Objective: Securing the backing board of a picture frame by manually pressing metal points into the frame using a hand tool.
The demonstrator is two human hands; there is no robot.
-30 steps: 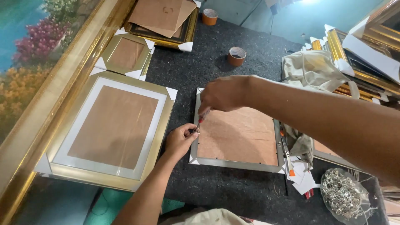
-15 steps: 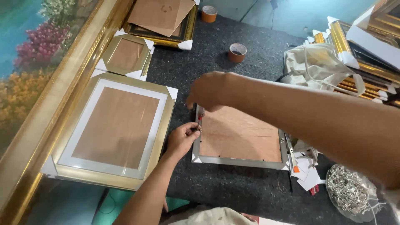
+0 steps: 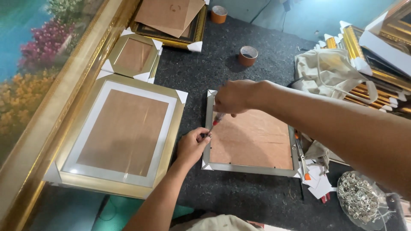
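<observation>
A silver picture frame (image 3: 251, 168) lies face down on the dark table, its brown backing board (image 3: 252, 139) showing. My left hand (image 3: 192, 145) rests at the frame's left rail, fingers pinched on something small at the edge. My right hand (image 3: 233, 97) hovers above the frame's upper left corner and grips a thin tool with a red handle (image 3: 217, 120), its tip angled down toward my left fingers.
A larger gold frame (image 3: 120, 134) with a white mat lies to the left, a smaller one (image 3: 132, 55) behind it. Two tape rolls (image 3: 248, 55) sit at the back. A dish of metal clips (image 3: 361, 201) stands front right, stacked gold frames (image 3: 368, 51) and a cloth at right.
The view has shifted slightly. My right hand stays over the frame's upper left corner with the tool; my left hand has kept to the left rail, moving a little down along it.
</observation>
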